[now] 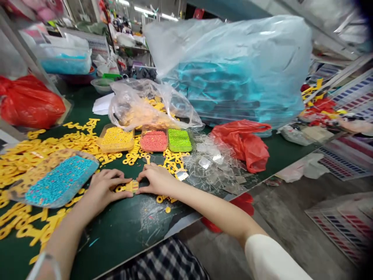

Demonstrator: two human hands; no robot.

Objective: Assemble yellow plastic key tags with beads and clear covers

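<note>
My left hand [101, 190] and my right hand [154, 179] meet on the green work mat [125, 229], with their fingertips pinching a small yellow plastic letter-shaped piece [128, 186] from both sides. Many similar yellow pieces lie in a loose heap [35, 155] to the left. A tray of blue beads [60, 181] sits just beyond my left hand. Further ahead stand trays of yellow beads [116, 139], coral-pink beads [153, 140] and green beads [180, 140]. Scattered clear plastic squares [210, 163] lie right of my right hand.
A clear plastic bag [136, 105] lies behind the bead trays, and a large blue-tinted bag [224, 70] rises behind it. Red plastic bags lie at the left [29, 103] and right [243, 144]. The mat's front edge drops to a grey floor with printed sheets.
</note>
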